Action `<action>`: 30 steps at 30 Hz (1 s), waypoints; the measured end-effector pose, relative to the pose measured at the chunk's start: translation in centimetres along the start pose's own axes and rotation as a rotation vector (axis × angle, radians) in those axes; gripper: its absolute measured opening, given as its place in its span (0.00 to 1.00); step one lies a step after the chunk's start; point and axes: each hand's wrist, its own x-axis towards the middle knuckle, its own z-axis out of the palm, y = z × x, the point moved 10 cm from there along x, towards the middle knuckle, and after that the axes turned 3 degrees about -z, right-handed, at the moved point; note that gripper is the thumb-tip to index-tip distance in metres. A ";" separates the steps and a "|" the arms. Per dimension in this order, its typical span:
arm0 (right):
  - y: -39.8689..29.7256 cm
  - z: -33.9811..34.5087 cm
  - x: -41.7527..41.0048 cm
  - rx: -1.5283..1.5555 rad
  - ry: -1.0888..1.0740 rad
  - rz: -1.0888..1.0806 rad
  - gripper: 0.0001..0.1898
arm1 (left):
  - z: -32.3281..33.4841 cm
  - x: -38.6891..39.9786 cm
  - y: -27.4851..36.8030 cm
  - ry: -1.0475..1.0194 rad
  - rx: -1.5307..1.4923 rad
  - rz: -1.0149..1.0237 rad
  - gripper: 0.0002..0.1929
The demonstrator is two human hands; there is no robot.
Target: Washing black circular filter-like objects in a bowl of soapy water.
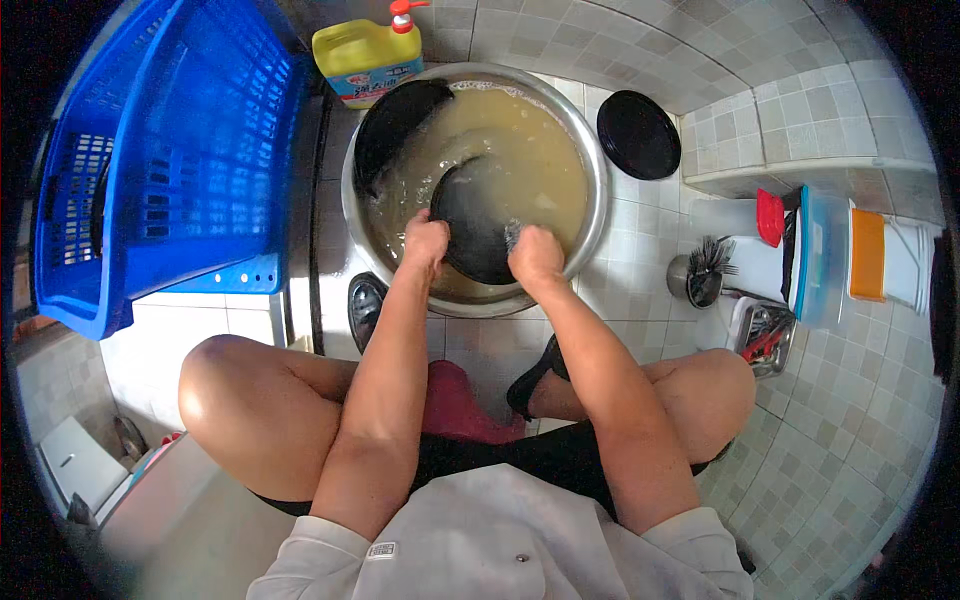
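A large round metal basin (596, 161) of cloudy, soapy water stands on the tiled floor before me. My left hand (426, 241) grips the left rim of a round black plate or pan (480, 232), tilted and partly under the water. At its right side, my right hand (536, 259) is closed on a scouring pad (514, 234), apparently of steel wire and mostly hidden by the fingers. Another black round dish (397, 131) leans in the basin's upper left, partly submerged.
A yellow pump bottle (367, 60) stands behind the basin, and blue plastic crates (195, 150) are at left. A black round plate (639, 135) lies right of the basin. Further right are a metal cup of forks (694, 281), a utensil tray (769, 337) and plastic containers (821, 255).
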 end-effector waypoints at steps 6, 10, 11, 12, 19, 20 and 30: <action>3.2 -1.3 5.6 0.021 0.131 0.124 0.08 | 1.4 0.9 0.4 -0.179 0.157 0.088 0.20; 0.0 -3.2 9.1 0.065 0.333 0.006 0.08 | 1.2 0.8 0.1 -0.165 0.264 0.022 0.18; -1.8 -3.4 9.5 0.056 0.349 -0.071 0.07 | 1.2 0.9 -0.1 -0.178 0.342 0.003 0.17; -3.1 -3.1 9.5 0.065 0.343 -0.074 0.07 | 0.8 1.0 -0.2 -0.169 0.347 0.000 0.17; -11.9 -0.9 5.0 0.350 0.195 -0.464 0.09 | 3.2 -1.5 -1.5 -0.598 -0.344 -0.262 0.19; -11.9 -0.6 4.0 0.419 0.206 -0.472 0.07 | 3.2 -1.7 -1.8 -0.611 -0.427 -0.289 0.20; -5.5 1.5 0.2 -0.036 -0.331 -0.293 0.09 | 2.3 1.0 -4.7 -0.480 -0.322 -0.317 0.17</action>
